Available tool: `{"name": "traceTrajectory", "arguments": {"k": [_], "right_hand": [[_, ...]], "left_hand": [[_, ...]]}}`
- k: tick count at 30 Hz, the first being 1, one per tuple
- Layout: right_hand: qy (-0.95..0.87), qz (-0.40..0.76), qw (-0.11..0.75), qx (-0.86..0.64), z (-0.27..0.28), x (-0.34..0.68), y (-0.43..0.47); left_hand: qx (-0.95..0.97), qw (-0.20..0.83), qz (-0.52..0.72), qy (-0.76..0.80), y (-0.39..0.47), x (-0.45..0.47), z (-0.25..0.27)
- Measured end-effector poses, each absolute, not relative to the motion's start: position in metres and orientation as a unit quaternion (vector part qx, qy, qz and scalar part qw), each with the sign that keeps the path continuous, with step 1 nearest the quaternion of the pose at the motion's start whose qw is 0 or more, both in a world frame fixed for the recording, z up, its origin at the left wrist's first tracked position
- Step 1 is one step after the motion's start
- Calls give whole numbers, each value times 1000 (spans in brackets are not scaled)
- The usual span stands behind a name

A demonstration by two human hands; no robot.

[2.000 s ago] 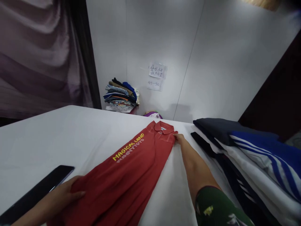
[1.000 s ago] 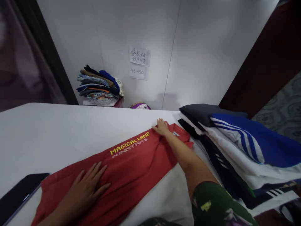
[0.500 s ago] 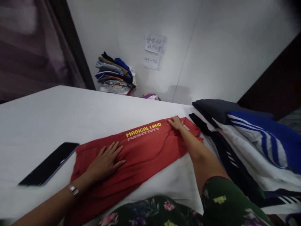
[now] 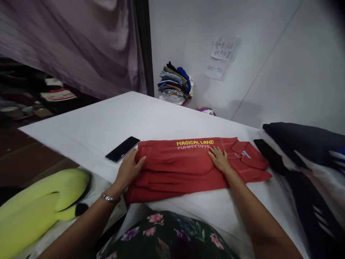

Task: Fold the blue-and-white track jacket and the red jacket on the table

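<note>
A red collared shirt (image 4: 172, 169) lies folded lengthwise on the white table, its collar to the right. Yellow and white lettering, "MAGICAL LAND FUNNYTOYS", runs along its far edge. My left hand (image 4: 131, 168) is at the shirt's left end, fingers stretched and thumb spread on the cloth. Flat on the shirt below the lettering, near the collar, rests my right hand (image 4: 219, 159) with its fingers apart. A black phone (image 4: 123, 149) lies just beyond my left fingertips.
Dark and white folded clothes (image 4: 304, 144) are piled at the right of the white table (image 4: 107, 115). A stack of clothes (image 4: 175, 82) stands by the wall under paper notes (image 4: 222, 48). A yellow-green plush cushion (image 4: 40, 205) sits at the lower left, and a mauve curtain (image 4: 102, 46) hangs behind.
My view has swung left. My left hand has moved to the shirt's left end, and my right hand has slid from near the collar to below the lettering. The shirt's near side now looks folded in.
</note>
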State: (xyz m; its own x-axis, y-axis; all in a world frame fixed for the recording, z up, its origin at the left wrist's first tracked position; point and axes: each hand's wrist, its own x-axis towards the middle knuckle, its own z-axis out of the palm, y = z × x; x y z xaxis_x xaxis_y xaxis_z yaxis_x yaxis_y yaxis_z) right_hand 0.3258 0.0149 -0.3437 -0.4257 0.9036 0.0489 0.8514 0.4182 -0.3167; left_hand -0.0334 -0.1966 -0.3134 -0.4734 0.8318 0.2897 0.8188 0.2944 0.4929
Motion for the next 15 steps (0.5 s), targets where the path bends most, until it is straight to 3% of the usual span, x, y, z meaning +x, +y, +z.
{"name": "traceTrajectory", "arguments": {"k": [4, 8, 15], "right_hand": [[-881, 82, 156, -439, -331, 302, -18], [-915, 80, 121, -376, -336, 281, -45], [-915, 74, 118, -379, -342, 281, -46]], "left_hand": [[440, 98, 267, 852, -215, -34, -314], [423, 143, 277, 851, -211, -36, -313], [267, 280, 429, 816, -200, -43, -303]]}}
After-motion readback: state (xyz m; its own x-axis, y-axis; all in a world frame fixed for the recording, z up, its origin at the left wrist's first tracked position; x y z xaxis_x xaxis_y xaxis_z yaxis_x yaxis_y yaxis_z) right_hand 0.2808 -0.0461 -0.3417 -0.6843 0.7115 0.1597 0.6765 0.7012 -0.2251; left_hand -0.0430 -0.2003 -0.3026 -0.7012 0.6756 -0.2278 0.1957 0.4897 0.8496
